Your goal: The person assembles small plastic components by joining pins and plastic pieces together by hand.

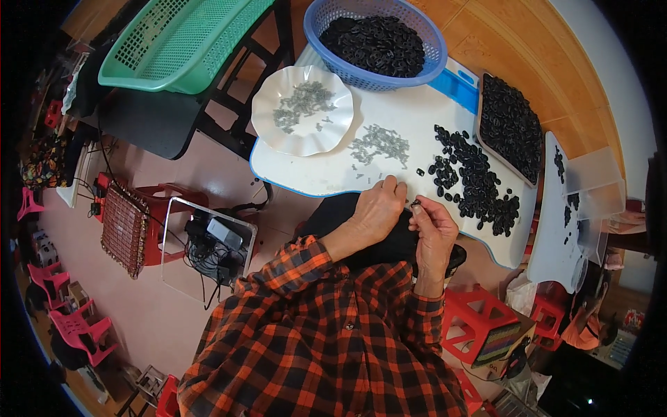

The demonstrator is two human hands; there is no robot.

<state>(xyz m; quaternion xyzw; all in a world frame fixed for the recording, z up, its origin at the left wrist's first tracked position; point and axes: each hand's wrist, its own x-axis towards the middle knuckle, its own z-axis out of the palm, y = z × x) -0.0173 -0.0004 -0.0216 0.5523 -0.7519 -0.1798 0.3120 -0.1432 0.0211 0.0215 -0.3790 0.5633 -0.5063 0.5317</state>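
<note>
Near the front edge of the white table [313,174], my right hand [435,226] pinches a small black oval piece [415,203] between thumb and fingers. Close on its left is my left hand [379,210], its fingers curled together at the tips; whatever they hold is too small to make out. Beyond my left hand lies a loose patch of tiny translucent grey pieces [381,144]. To the right spreads a heap of black oval pieces [479,191], and one black piece [420,172] rests apart from it, just past my fingers.
A scalloped white plate [267,132] holds more grey pieces. Behind it stands a purple-blue basket [375,82] of black pieces. A filled tray [478,132] sits at the right. Off the table are a green basket [156,82], a red stool [469,316] and a clear bin [182,278] with cables.
</note>
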